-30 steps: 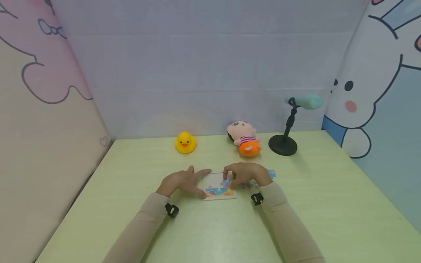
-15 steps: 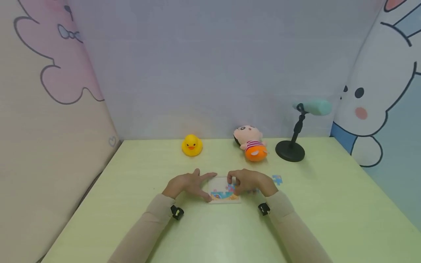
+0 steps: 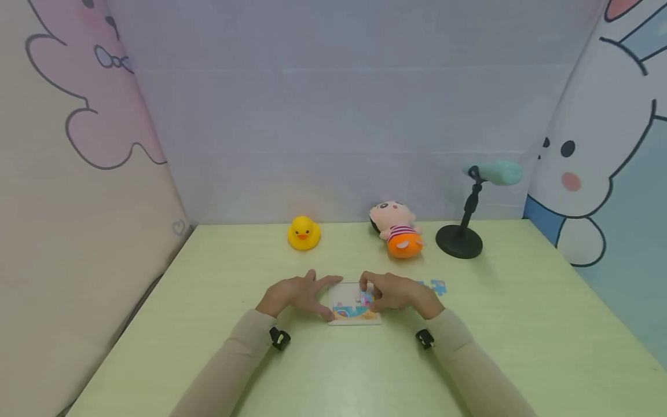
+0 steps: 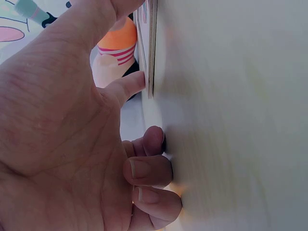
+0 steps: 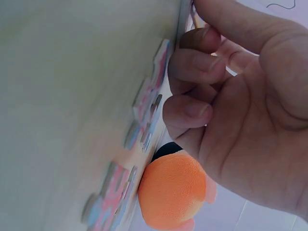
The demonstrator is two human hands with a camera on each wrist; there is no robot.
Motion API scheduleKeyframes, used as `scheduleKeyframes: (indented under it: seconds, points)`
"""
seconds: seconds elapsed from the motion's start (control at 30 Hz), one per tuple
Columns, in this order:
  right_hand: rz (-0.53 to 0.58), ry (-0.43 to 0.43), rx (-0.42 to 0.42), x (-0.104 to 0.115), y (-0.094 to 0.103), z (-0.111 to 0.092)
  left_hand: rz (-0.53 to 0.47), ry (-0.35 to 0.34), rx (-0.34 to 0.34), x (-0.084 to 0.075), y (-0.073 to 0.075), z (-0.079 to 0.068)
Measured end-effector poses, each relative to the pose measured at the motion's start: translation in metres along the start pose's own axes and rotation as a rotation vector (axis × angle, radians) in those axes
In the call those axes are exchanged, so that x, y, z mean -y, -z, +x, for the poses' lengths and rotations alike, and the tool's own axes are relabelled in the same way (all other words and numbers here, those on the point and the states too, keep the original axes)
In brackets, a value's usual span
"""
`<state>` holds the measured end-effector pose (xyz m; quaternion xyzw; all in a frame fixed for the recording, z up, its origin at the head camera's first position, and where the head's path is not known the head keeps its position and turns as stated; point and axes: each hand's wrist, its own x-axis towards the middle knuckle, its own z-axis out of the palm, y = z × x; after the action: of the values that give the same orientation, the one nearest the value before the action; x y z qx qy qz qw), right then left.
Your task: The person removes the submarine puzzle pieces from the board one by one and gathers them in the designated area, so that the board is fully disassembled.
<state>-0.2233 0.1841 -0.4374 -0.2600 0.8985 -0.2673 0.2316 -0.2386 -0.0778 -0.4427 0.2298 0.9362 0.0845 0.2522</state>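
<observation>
A small jigsaw puzzle board (image 3: pixel 344 293) lies mid-table, blue and yellow pieces filling its front strip; the back left part is bare. At its left side, my left hand (image 3: pixel 294 292) spreads thumb and index finger to the two left corners. Its index fingertip (image 4: pixel 137 81) touches the board's edge in the left wrist view, the other fingers bent against the table. Over the right half, my right hand (image 3: pixel 400 291) pinches a pink and blue puzzle piece (image 3: pixel 366 297) between thumb and index finger. That piece is hidden in the right wrist view, where the remaining fingers are curled.
Loose puzzle pieces (image 3: pixel 439 286) lie right of the board, partly behind the right hand; several pieces (image 5: pixel 142 103) show in the right wrist view. Along the back stand a yellow rubber duck (image 3: pixel 304 234), a doll (image 3: pixel 397 230) and a black stand (image 3: pixel 460 241) holding a mint-green object (image 3: pixel 497 173).
The head view shifted, then steadied. My right hand has turned slightly, and the pinched piece sits at a different angle over the board. My left hand stays at the board's left corners.
</observation>
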Motion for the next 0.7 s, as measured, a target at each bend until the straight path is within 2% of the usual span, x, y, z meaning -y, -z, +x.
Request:
scheduleKeyframes:
  seconds: [0.1,0.17,0.3,0.43,0.57,0.7]
  points:
    - [0.013,-0.011,0.009,0.0003,0.0008,-0.0012,0.009,-0.005,-0.001,-0.0007,-0.0009,0.0014]
    - [0.002,0.01,0.006,0.0006,0.0009,-0.0011,0.012,0.0,-0.002,-0.001,-0.0009,0.002]
    - [-0.088,0.089,-0.039,0.0034,0.001,0.0007,0.02,0.007,-0.006,-0.0013,0.0004,0.0017]
    - [-0.158,0.084,-0.091,0.0073,0.0006,0.0029,0.025,0.0,-0.012,-0.001,0.0017,0.0017]
    - [-0.131,0.069,-0.092,0.009,0.0009,0.0039,0.016,0.002,-0.011,-0.0012,0.0015,0.002]
    - [-0.075,0.127,-0.068,0.0063,0.008,-0.0023,0.016,0.007,-0.004,-0.0018,0.0008,0.0025]
